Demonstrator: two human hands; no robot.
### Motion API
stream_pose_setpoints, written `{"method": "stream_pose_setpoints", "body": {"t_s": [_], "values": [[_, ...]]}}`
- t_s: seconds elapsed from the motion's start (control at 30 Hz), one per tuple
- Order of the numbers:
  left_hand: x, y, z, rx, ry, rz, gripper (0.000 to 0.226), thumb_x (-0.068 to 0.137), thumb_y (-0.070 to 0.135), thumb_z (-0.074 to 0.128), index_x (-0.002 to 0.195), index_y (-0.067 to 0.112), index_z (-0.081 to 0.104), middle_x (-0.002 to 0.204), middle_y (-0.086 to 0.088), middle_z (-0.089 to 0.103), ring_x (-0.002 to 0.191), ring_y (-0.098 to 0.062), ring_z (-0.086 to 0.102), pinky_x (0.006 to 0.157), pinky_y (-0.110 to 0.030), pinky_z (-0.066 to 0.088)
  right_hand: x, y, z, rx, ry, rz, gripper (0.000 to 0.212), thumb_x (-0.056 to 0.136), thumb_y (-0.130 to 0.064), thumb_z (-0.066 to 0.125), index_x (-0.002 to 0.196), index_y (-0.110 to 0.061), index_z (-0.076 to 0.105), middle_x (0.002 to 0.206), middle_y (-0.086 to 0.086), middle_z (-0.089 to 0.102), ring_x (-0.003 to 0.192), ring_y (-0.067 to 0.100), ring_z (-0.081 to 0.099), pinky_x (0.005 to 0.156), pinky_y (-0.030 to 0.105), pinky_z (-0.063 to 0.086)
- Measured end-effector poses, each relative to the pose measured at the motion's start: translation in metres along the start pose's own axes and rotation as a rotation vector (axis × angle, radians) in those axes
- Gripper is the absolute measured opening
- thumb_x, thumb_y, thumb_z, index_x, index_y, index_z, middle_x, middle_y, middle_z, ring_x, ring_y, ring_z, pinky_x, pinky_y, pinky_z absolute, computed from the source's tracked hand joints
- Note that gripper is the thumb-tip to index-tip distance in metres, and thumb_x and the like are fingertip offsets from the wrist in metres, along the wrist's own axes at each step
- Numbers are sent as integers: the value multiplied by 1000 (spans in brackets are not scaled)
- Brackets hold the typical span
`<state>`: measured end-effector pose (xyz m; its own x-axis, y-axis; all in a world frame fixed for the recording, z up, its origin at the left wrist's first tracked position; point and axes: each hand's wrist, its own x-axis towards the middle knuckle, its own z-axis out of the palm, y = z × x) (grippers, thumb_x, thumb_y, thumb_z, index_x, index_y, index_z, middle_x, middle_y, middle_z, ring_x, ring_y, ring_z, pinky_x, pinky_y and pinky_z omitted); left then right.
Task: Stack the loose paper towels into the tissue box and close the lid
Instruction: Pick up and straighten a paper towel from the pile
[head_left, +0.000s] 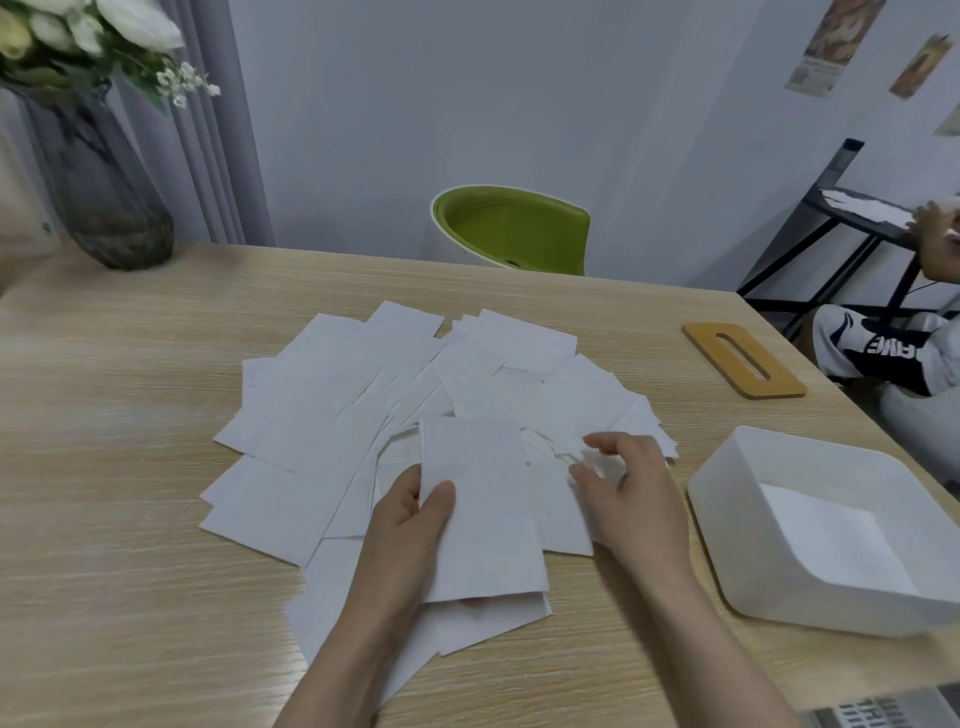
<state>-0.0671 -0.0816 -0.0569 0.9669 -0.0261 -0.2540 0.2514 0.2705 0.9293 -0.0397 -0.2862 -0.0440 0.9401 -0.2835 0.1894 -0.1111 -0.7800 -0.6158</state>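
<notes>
Several loose white paper towels (332, 395) lie spread over the middle of the wooden table (104, 374). My left hand (410, 525) holds a small stack of towels (483, 509) with the thumb on top, just above the pile. My right hand (623, 488) is beside it, fingers curled and pinching at the edge of a towel in the pile. The white tissue box (727, 467) stands open at the right with some towels inside. Its wooden lid (701, 338) with a slot lies flat at the far right of the table.
A dark glass vase (98, 182) with white flowers stands at the table's far left corner. A green chair (511, 228) is behind the table. Another person sits at the right edge by a black shelf (831, 208).
</notes>
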Motion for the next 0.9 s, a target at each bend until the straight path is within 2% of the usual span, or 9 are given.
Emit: {"method": "stream_pose_setpoints", "body": {"t_s": [0.17, 0.27, 0.43, 0.5, 0.57, 0.67, 0.77, 0.9], "values": [[2, -1, 0, -30, -10, -10, 16, 99, 19, 52, 109, 19, 64, 88, -13, 73, 69, -39, 71, 45, -44, 53, 24, 7, 6, -184, -100, -40, 39, 89, -41, 60, 125, -27, 53, 126, -9, 41, 80, 8, 47, 63, 28, 35], [3, -2, 0, -31, -13, -3, 15, 99, 18, 52, 108, 19, 64, 87, -14, 73, 67, -41, 70, 44, -46, 53, 27, 7, 10, -205, -66, -68, 33, 90, -42, 58, 120, -26, 58, 121, -11, 47, 79, 5, 47, 60, 27, 33], [5, -4, 0, -46, -17, 1, 15, 98, 17, 52, 106, 18, 65, 85, -16, 72, 65, -42, 69, 45, -47, 52, 27, 4, 11, -168, 4, -98, 14, 93, -33, 57, 100, -28, 68, 106, -13, 54, 77, 1, 47, 58, 24, 33], [6, -5, 0, -59, -17, 1, 15, 98, 16, 52, 106, 16, 64, 84, -18, 71, 62, -42, 68, 44, -48, 52, 25, 3, 9, -141, 24, -108, 11, 92, -31, 57, 93, -28, 68, 99, -14, 56, 76, 1, 47, 57, 17, 31], [6, -5, 0, -61, -14, -1, 15, 98, 16, 52, 105, 16, 65, 84, -18, 71, 62, -42, 67, 44, -49, 52, 21, 2, 5, -74, 35, -117, 8, 91, -28, 59, 88, -29, 66, 94, -15, 59, 77, 0, 49, 59, 19, 35], [7, -6, 0, -65, -20, 3, 15, 98, 16, 52, 107, 16, 65, 85, -19, 71, 62, -43, 67, 44, -47, 52, 11, 0, -1, 44, 22, -145, 8, 88, -22, 62, 83, -27, 67, 85, -16, 62, 77, 1, 53, 62, 25, 41], [7, -5, -1, -59, -22, 0, 16, 98, 17, 53, 108, 16, 65, 86, -18, 71, 65, -44, 68, 45, -47, 52, -1, 2, -7, 62, -3, -174, 11, 88, -17, 63, 83, -26, 67, 82, -15, 63, 82, 2, 54, 68, 27, 45], [5, -3, -2, -72, -25, -9, 16, 98, 17, 53, 108, 15, 65, 83, -17, 72, 63, -42, 68, 43, -46, 52, -16, 7, -14, 68, -65, -207, 16, 86, -12, 65, 84, -28, 67, 80, -16, 61, 85, 1, 51, 70, 19, 41]]}}
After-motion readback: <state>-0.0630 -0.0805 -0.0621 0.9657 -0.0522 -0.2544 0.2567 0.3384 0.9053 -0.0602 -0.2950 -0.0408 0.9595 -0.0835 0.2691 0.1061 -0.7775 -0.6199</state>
